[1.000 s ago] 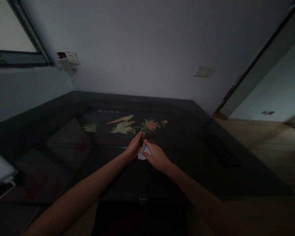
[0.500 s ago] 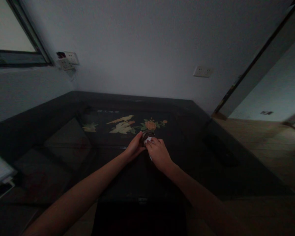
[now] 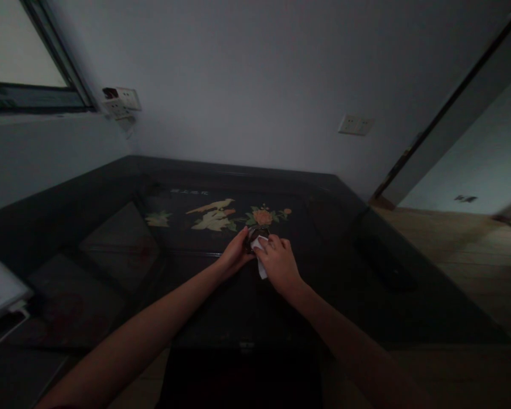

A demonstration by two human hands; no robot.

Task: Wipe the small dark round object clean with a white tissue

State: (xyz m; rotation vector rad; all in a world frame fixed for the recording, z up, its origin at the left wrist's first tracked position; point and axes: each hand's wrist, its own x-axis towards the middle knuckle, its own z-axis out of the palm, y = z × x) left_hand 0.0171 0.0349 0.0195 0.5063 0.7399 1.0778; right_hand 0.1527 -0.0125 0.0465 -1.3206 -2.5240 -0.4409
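Holding one small, dark, roundish object (image 3: 259,231) in one of two bare hands, the left hand (image 3: 235,254), with fingers curling around its left side. Pinching one piece of white tissue (image 3: 262,270) between thumb and bent fingers of the right hand (image 3: 281,262), and pressing its upper part against the near face of the dark object. Letting the lower end of the tissue hang down below the right fingers. Keeping both hands close together, neither one spreading flat, above the middle of one dark, glossy table (image 3: 221,324). Being too dim and small to tell exactly what the object is, or whether it is touching the tabletop.

Showing just beyond the hands: two orange flowers, one larger (image 3: 263,217) and one smaller (image 3: 288,211), with one long-tailed yellowish bird (image 3: 219,205) to their left and one short row of pale characters (image 3: 189,192) farther left. Lying on the right part of the table: one long dark item (image 3: 385,264), too dark to identify. Sitting at the left edge of view: one white device (image 3: 2,287) with one white cable (image 3: 8,336). Showing on the wall behind: one pair of socket plates (image 3: 355,125) side by side on the right.
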